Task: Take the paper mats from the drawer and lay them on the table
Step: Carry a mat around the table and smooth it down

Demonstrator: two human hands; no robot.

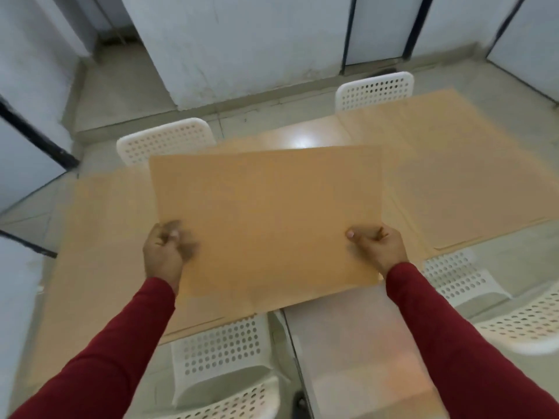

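I hold a brown paper mat (266, 216) flat in the air over the table (305, 134). My left hand (163, 252) grips its near left edge and my right hand (378, 246) grips its near right edge, thumbs on top. Under it the table carries other brown mats: one at the left (102, 234) and one at the right (453, 176), each covering a large part of the tabletop. A bare glossy strip of the table shows between them at the far side. The drawer is out of view.
White perforated chairs stand around the table: two on the far side (165, 140) (375, 89), one below me (220, 352), one at the right (462, 276). Pale walls with dark frames enclose the room. The picture is slightly blurred.
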